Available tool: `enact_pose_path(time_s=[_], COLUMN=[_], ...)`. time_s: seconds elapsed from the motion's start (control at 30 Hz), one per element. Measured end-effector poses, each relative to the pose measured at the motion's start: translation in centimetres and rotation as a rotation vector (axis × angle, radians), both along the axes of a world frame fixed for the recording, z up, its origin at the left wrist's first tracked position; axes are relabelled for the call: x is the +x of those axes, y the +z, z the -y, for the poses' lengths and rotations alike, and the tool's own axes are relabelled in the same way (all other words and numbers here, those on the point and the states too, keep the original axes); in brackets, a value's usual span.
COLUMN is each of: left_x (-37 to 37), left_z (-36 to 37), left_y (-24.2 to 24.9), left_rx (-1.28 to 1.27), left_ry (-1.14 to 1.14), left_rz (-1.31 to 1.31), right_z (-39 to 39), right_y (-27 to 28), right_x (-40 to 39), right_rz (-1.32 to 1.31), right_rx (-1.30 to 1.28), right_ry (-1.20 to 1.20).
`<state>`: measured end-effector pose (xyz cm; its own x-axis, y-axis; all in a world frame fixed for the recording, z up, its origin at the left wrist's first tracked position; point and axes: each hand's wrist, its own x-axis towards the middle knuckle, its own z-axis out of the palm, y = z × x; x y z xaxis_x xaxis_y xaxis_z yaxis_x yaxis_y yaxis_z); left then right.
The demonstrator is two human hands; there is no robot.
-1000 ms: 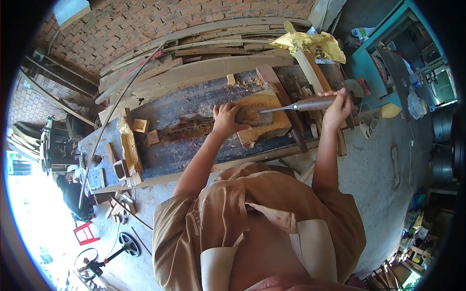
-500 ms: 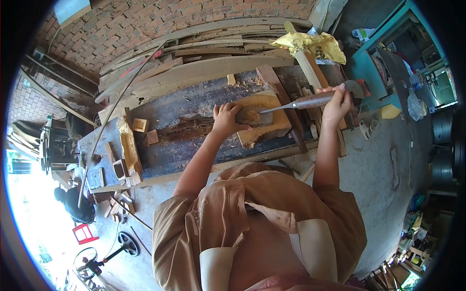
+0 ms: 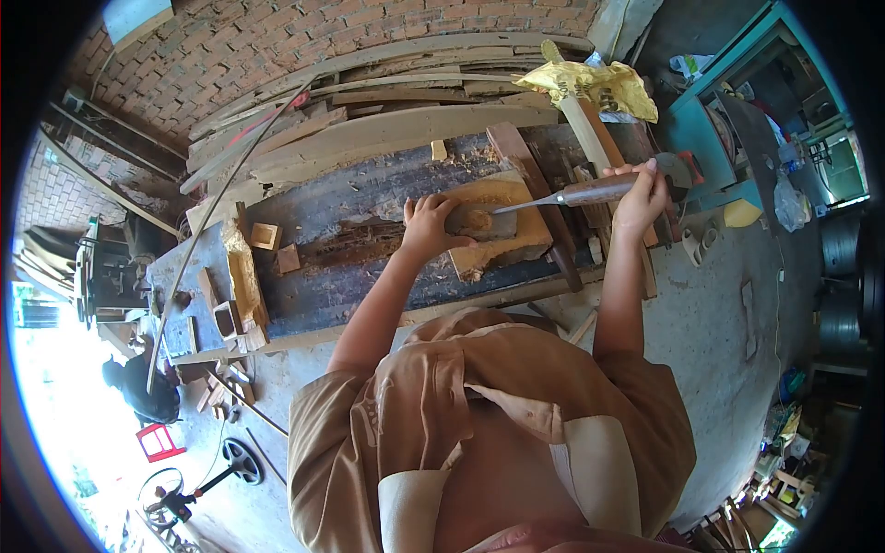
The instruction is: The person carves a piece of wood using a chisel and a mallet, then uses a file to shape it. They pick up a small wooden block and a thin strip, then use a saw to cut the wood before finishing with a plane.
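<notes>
Since a second ago, our right hand (image 3: 640, 205), fingers wrapped round the chisel (image 3: 585, 193), has tipped its handle slightly away from us. Our left hand (image 3: 429, 227), thumb and fingers apart, clasps the hollowed wood (image 3: 477, 221) at the chisel's tip. The worktop (image 3: 369, 180) edge lies nearer us; the yellow bag (image 3: 622, 88) lettering we cannot read.

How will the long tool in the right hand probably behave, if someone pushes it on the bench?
The tool would likely be stiff: its metal shaft looks straight. It may roll, as its handle looks rounded. It is probably handle-heavy, since that end is much thicker.
</notes>
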<state>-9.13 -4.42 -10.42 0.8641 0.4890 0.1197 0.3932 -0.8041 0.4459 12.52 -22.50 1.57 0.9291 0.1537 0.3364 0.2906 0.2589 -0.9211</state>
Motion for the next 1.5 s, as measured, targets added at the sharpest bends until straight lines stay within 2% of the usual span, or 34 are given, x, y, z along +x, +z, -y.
enact_pose_path(time_s=[0.3,0.5,0.57,0.63,0.67,0.73,0.77,0.83,0.87,0.97,1.0,1.07,1.1,1.13,1.2,1.27,1.33,1.47,1.5], left_x=[0.0,0.5,1.2,2.6,3.6,6.0,6.8,8.3,9.1,10.6,10.7,10.7,10.4,10.4,10.7,10.3,10.1,10.3,10.4], left_z=[0.0,0.0,0.4,1.6,2.0,2.7,3.4,4.3,4.2,4.4,4.5,4.4,4.8,4.7,4.4,4.6,4.4,4.1,4.0], left_y=[0.0,1.1,2.6,4.7,6.0,8.8,10.3,12.5,12.6,13.2,13.2,12.9,13.5,13.4,12.8,13.3,13.8,13.2,13.2], left_rx=[0.009,-0.057,-0.079,-0.097,-0.097,-0.369,-0.37,-0.529,-0.528,-0.721,-0.721,-0.565,-0.602,-0.601,-0.584,-0.617,-0.661,-0.608,-0.611], left_ry=[0.0,-0.024,-0.034,-0.125,-0.135,-0.426,-0.435,-0.448,-0.456,-0.475,-0.484,-0.371,-0.343,-0.357,-0.372,-0.37,-0.328,-0.313,-0.317], left_rz=[0.013,-0.13,-0.189,0.032,0.032,0.428,0.429,0.459,0.461,0.69,0.688,0.678,0.682,0.693,0.72,0.73,0.67,0.733,0.699], right_z=[-0.2,-1.2,-1.4,-2.0,-2.2,-2.6,-2.8,-3.3,-3.4,-3.7,-3.7,-3.8,-4.1,-4.1,-3.8,-3.0,-1.2,1.6,2.1], right_y=[0.1,1.6,1.8,2.5,2.9,4.0,4.4,5.5,6.1,5.8,5.8,5.6,4.0,2.3,-1.4,-6.8,-13.2,-18.3,-18.9], right_x=[-0.1,-1.7,-2.1,-3.0,-3.4,-4.1,-4.5,-5.4,-5.9,-5.4,-5.1,-4.3,-3.4,-2.6,-0.3,2.6,4.2,0.7,0.6], right_rz=[-0.016,0.099,0.23,0.266,0.266,0.464,0.564,0.616,0.622,0.881,0.88,0.66,0.61,0.622,-0.102,-0.07,0.166,0.173,0.059], right_rx=[0.01,-0.083,-0.187,-0.233,-0.234,-0.38,-0.454,-0.477,-0.493,-0.585,-0.586,-0.373,-0.24,-0.244,-0.001,-0.429,-0.912,-1.156,-1.261], right_ry=[0.021,0.098,0.103,0.114,0.105,0.036,0.002,0.089,0.139,0.111,0.102,0.331,0.341,0.33,0.363,0.198,0.11,0.218,0.39])
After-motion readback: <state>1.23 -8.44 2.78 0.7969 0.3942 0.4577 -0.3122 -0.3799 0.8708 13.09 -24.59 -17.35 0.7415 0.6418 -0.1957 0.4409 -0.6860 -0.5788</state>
